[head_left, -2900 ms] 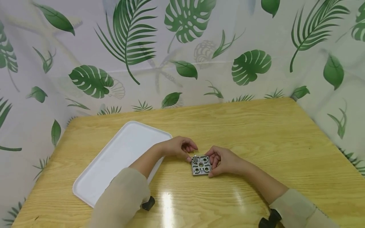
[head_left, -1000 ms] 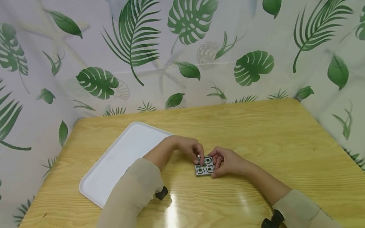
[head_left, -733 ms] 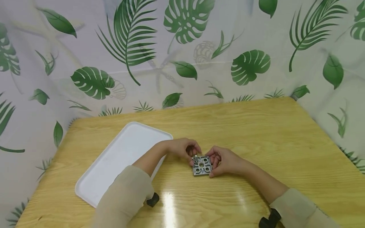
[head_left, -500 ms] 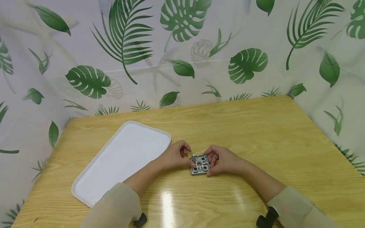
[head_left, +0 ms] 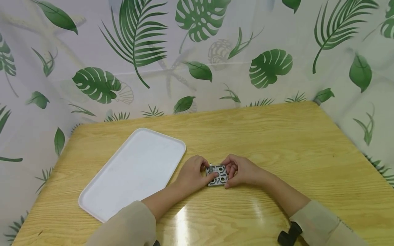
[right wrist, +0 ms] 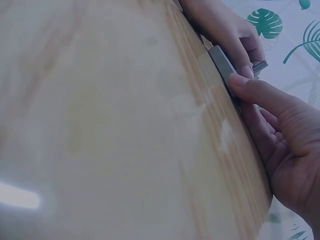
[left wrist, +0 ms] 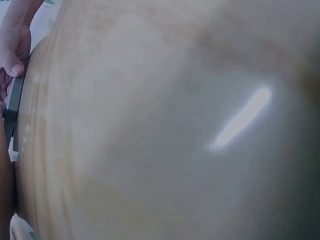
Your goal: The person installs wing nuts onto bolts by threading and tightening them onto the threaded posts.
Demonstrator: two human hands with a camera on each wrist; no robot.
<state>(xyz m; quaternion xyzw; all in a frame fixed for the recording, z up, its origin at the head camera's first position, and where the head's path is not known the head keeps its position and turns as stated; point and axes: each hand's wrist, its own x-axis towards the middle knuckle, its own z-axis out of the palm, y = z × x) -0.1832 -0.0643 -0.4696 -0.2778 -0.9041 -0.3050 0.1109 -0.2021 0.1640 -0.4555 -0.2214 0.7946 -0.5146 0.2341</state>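
A small square grey metal plate (head_left: 218, 181) with several round holes lies between both hands in the head view. At its far left corner a short metal pin (head_left: 210, 167) stands upright. My left hand (head_left: 191, 173) holds the plate's left side, its thumb across the top face and its index finger beside the pin. My right hand (head_left: 244, 171) grips the right edge, thumb at the near corner and index finger at the far one. From the right wrist, the plate (right wrist: 221, 61) shows edge-on under the right thumb. The left wrist view catches only the plate's edge (left wrist: 14, 105).
A white rectangular tray (head_left: 138, 167) lies at an angle to the left of the hands, on the wooden table (head_left: 271, 136). Leaf-patterned cloth (head_left: 234, 61) rises behind the table and along its sides.
My left hand has swung from above the pin to the plate's near left side, its thumb now across the top face. My right hand keeps its grip on the right edge.
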